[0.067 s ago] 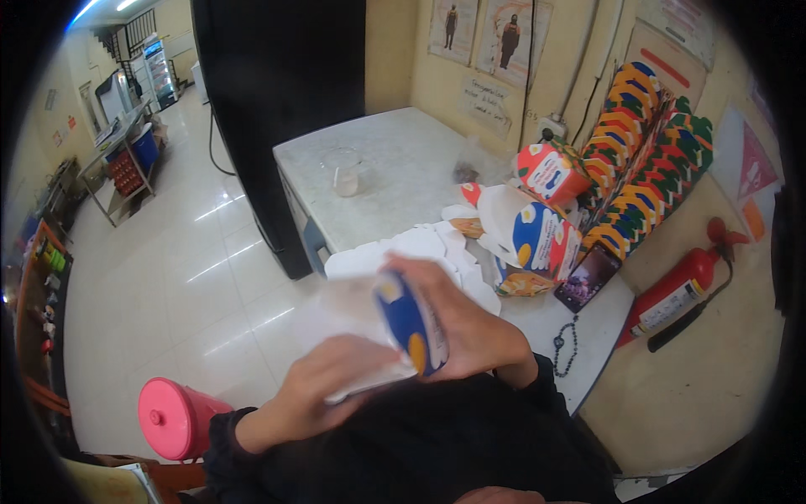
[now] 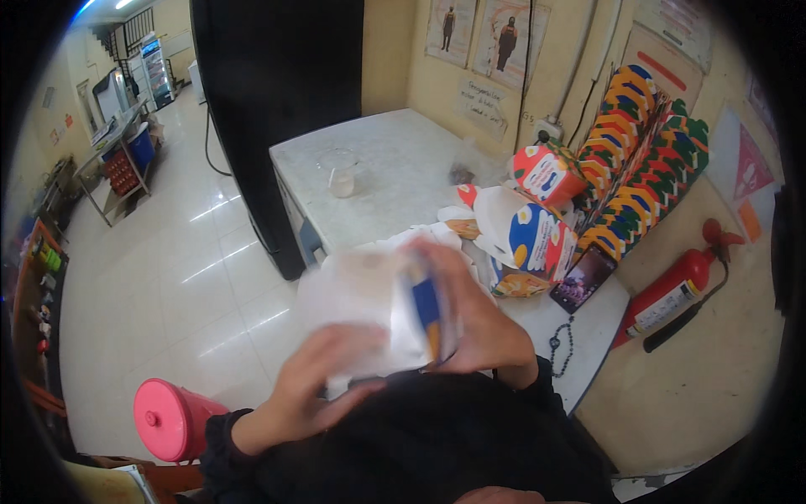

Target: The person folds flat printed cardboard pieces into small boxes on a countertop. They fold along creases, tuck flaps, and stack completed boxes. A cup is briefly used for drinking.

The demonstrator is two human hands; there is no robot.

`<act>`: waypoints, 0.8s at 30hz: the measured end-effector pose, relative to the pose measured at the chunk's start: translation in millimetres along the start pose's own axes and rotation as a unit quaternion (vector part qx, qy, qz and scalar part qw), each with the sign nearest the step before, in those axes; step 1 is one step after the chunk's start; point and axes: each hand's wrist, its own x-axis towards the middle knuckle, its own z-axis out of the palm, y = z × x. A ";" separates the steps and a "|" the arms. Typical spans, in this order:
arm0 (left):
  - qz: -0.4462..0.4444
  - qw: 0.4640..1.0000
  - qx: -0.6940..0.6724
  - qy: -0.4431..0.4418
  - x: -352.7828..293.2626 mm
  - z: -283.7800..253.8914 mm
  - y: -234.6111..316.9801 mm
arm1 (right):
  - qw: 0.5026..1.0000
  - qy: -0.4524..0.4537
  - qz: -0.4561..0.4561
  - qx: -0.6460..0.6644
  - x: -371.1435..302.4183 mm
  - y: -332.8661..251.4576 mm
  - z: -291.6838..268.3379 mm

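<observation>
A paper food box [image 2: 357, 298], white inside with a blue, white and yellow printed side, is held in front of my body, smeared by motion. My right hand [image 2: 483, 323] grips its printed side. On the near left part of the box, my left hand [image 2: 323, 374] has its fingers over the white card and its thumb below. Beyond them on the table lie flat white box blanks [image 2: 424, 239], partly covered by the held box. To their right sit several formed, colourful boxes [image 2: 533, 235].
Nested printed cartons [image 2: 646, 176] lean in long rows against the wall. A phone [image 2: 584, 279] and a bead string [image 2: 561, 346] lie on the table's right side, beside a red fire extinguisher [image 2: 680, 290]. A clear cup [image 2: 342, 181] stands farther back. A pink lidded bin [image 2: 180, 420] is at lower left.
The box has tilted, so more of its white inside faces up and less of the printed side shows. My right hand has shifted slightly to the right.
</observation>
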 end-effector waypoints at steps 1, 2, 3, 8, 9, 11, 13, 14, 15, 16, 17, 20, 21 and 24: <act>-0.002 0.997 0.024 0.074 3.4 1.0 2.3 | 0.998 0.052 -0.008 -0.029 -3.4 1.0 -7.7; -0.001 0.996 0.072 0.050 2.4 -6.3 -4.6 | 0.984 0.165 0.020 -0.057 -10.4 8.8 -15.7; -0.021 0.995 0.049 0.081 6.0 -3.9 -6.5 | 0.959 0.269 0.024 -0.086 -15.3 13.4 -29.2; -0.081 0.995 0.049 0.030 -3.1 1.4 -29.7 | 0.831 0.515 0.032 -0.208 -13.6 46.4 -86.8; -0.075 0.995 0.057 -0.020 -3.3 7.0 -39.6 | 0.824 0.519 0.045 -0.224 -19.4 62.6 -94.8; -0.113 0.986 0.071 -0.100 -10.7 25.0 -59.6 | 0.820 0.502 0.095 -0.259 -30.9 80.4 -105.2; -0.142 0.968 0.109 -0.179 -26.3 50.8 -84.8 | 0.820 0.453 0.174 -0.304 -43.4 93.2 -112.7; -0.135 0.961 0.119 -0.208 -33.9 61.0 -93.1 | 0.823 0.449 0.196 -0.287 -50.8 92.7 -118.3; -0.134 0.953 0.133 -0.236 -45.0 67.6 -100.7 | 0.823 0.462 0.184 -0.275 -52.1 91.4 -119.7; -0.130 0.944 0.145 -0.265 -52.4 72.9 -108.1 | 0.820 0.476 0.174 -0.266 -53.6 87.8 -122.3; -0.125 0.941 0.162 -0.271 -57.7 76.4 -115.3 | 0.817 0.489 0.165 -0.257 -54.7 82.5 -123.5; -0.109 0.933 0.193 -0.285 -63.9 80.3 -126.7 | 0.803 0.515 0.167 -0.249 -66.0 67.0 -129.5; -0.103 0.933 0.192 -0.286 -59.7 80.7 -127.3 | 0.801 0.514 0.163 -0.260 -78.5 65.2 -139.1; -0.087 0.931 0.201 -0.292 -47.7 75.5 -124.1 | 0.758 0.486 0.237 -0.365 -113.6 56.7 -152.3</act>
